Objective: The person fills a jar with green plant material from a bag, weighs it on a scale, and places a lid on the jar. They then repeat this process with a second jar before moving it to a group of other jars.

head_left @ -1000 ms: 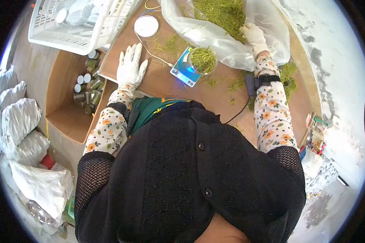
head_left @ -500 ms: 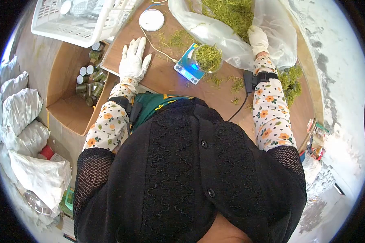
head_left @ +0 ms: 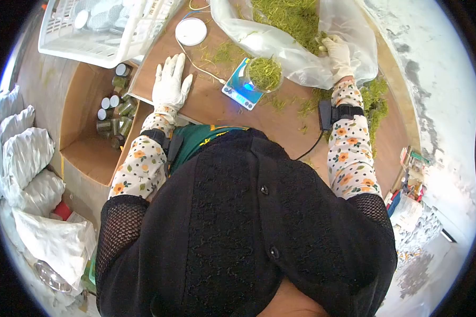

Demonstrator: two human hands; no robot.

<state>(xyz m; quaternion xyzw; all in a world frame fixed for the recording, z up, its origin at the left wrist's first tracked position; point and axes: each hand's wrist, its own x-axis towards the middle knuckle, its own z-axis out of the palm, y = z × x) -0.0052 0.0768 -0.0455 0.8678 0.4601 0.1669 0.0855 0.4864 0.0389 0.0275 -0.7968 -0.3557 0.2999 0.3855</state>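
Observation:
My left hand [head_left: 169, 87], in a white glove, lies flat on the table with its fingers spread, holding nothing. My right hand [head_left: 337, 55], gloved too, is at the opening of a clear plastic bag [head_left: 296, 66], its fingers curled around a small pinch of dried green strands. More of the dried green strands [head_left: 288, 24] fill the bag. Between my hands a blue-and-white digital scale [head_left: 240, 98] glows blue. On it stands a clear round jar [head_left: 266, 74] heaped with the same strands. A round white lid-like disc [head_left: 191, 31] lies beyond my left hand.
A white plastic basket [head_left: 82, 50] with lids and clear containers stands at the upper left. Below it, a cardboard box [head_left: 87, 158] holds several filled jars [head_left: 104, 127]. A cable [head_left: 203, 71] runs to the scale. Loose strands [head_left: 375, 103] lie by my right forearm. Silvery sacks [head_left: 29, 150] line the left.
My right hand has shifted slightly, its fingers turning up from the bag with green strands showing between them. My left hand stays flat on the table. The whole view has shifted slightly.

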